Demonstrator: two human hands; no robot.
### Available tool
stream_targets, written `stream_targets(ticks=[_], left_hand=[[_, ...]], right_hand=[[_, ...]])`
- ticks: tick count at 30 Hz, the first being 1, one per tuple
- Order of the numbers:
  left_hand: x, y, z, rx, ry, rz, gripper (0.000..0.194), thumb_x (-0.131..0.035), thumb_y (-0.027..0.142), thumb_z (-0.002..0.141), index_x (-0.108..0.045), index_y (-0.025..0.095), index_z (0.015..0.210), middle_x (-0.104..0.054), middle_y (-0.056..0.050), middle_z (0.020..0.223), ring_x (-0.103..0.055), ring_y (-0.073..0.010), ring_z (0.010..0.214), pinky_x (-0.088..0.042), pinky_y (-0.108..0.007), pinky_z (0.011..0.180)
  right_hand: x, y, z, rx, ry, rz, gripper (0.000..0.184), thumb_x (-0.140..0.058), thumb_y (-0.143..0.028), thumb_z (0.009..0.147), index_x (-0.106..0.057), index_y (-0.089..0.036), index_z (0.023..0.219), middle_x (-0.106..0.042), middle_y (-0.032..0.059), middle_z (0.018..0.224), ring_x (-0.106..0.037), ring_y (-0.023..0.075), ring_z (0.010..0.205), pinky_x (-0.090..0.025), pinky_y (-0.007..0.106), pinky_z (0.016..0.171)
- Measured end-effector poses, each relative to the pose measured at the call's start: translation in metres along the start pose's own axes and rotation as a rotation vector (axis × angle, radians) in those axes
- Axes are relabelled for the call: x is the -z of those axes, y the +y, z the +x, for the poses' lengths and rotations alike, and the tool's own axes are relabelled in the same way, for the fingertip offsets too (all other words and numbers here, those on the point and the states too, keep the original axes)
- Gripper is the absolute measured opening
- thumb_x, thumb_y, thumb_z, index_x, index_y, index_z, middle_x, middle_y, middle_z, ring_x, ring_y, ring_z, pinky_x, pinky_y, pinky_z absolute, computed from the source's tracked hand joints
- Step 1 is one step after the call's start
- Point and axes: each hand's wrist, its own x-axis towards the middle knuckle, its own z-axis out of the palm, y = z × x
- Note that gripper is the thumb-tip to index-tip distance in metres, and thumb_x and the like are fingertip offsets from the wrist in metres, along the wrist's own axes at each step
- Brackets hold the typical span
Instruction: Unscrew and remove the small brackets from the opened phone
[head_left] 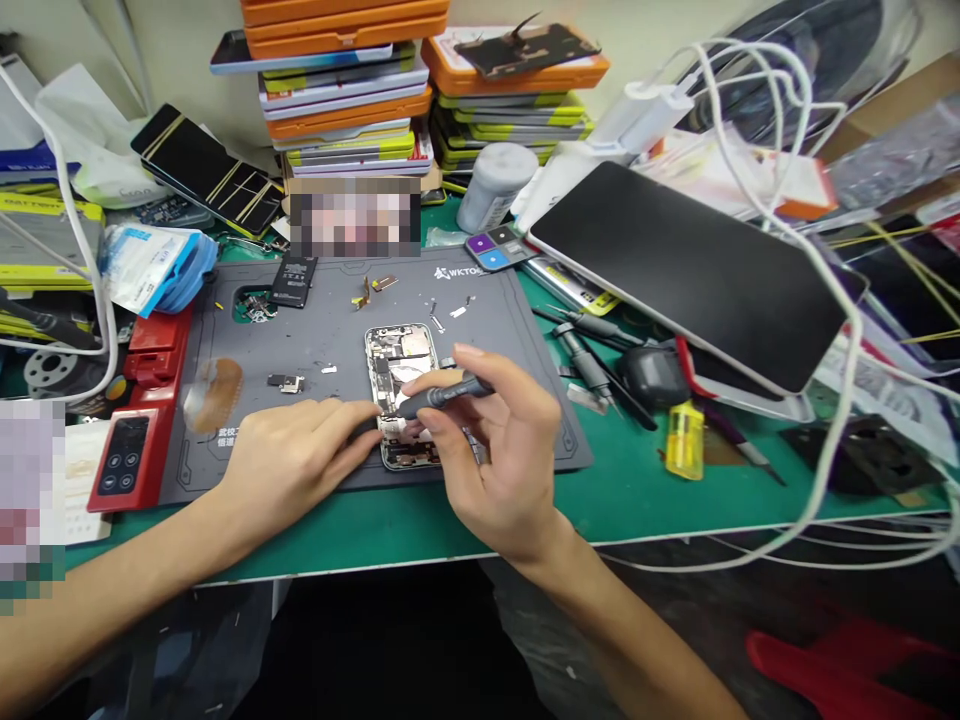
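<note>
An opened phone (402, 350), its inner boards and metal plates bare, lies upright on the grey work mat (315, 340). My left hand (289, 445) rests on the mat, closed, with its fingertips pressed to the phone's left edge. A small dark piece shows between its finger and thumb, too hidden to name. Over the lower half of the phone, my right hand (499, 440) pinches a dark screwdriver (457, 392), held slanting with its front end toward the left. That front end and part of the phone are covered by my fingers.
Small phone parts (286, 383) and a black battery (293, 281) lie on the mat. A red device (135, 430) borders it at left. At right are screwdrivers (585, 365), a yellow bottle (684, 442), a large tablet (690, 270) and white cables (825, 440). Stacked boxes (345, 120) stand behind.
</note>
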Motion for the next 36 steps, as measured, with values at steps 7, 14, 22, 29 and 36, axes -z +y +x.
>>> stream_targets(ticks=[7, 14, 22, 29, 36], left_hand=[[0.003, -0.004, -0.001, -0.035, -0.028, -0.066, 0.017, -0.06, 0.027, 0.113, -0.075, 0.02, 0.107, -0.077, 0.002, 0.083, -0.073, -0.0138, 0.07, -0.047, -0.027, 0.065], [0.002, -0.004, 0.001, -0.05, 0.025, -0.033, 0.02, -0.057, 0.026, 0.113, -0.075, 0.02, 0.107, -0.076, 0.003, 0.079, -0.072, -0.0145, 0.067, -0.048, -0.028, 0.063], [0.003, -0.004, 0.002, -0.064, 0.038, 0.007, 0.026, -0.051, 0.023, 0.112, -0.066, 0.021, 0.091, -0.072, 0.004, 0.073, -0.065, -0.0138, 0.06, -0.043, -0.03, 0.059], [0.006, -0.004, 0.005, -0.089, 0.054, 0.087, 0.041, -0.048, 0.026, 0.113, -0.058, 0.023, 0.073, -0.053, 0.004, 0.057, -0.049, -0.0138, 0.05, -0.035, -0.031, 0.053], [0.004, -0.004, 0.003, -0.097, 0.051, 0.098, 0.042, -0.047, 0.026, 0.113, -0.059, 0.022, 0.073, -0.054, 0.003, 0.058, -0.05, -0.0143, 0.051, -0.034, -0.032, 0.054]], right_hand=[[0.008, -0.007, 0.007, -0.132, 0.073, 0.089, 0.052, -0.052, -0.018, 0.111, -0.039, -0.031, 0.16, -0.074, 0.0073, 0.117, -0.078, 0.0188, 0.089, -0.072, 0.034, 0.071], [0.047, 0.013, 0.019, -0.261, 0.09, -0.517, 0.05, -0.061, -0.03, 0.107, -0.053, -0.027, 0.156, -0.059, -0.0022, 0.079, -0.058, 0.0172, 0.063, -0.054, 0.034, 0.06], [0.046, 0.019, 0.019, -0.241, -0.123, -0.901, 0.033, -0.057, -0.03, 0.109, -0.072, -0.02, 0.137, -0.071, 0.0099, 0.104, -0.068, 0.0254, 0.091, -0.047, 0.034, 0.065], [0.039, -0.005, 0.016, -0.302, -0.207, -0.824, 0.031, -0.075, -0.052, 0.102, -0.078, -0.021, 0.098, -0.077, 0.0055, 0.099, -0.073, 0.021, 0.084, -0.043, 0.033, 0.062], [0.049, -0.01, 0.02, -0.528, -0.193, -0.595, 0.014, -0.073, -0.034, 0.102, -0.072, -0.023, 0.094, -0.078, 0.0006, 0.094, -0.07, 0.0158, 0.073, -0.042, 0.032, 0.063]])
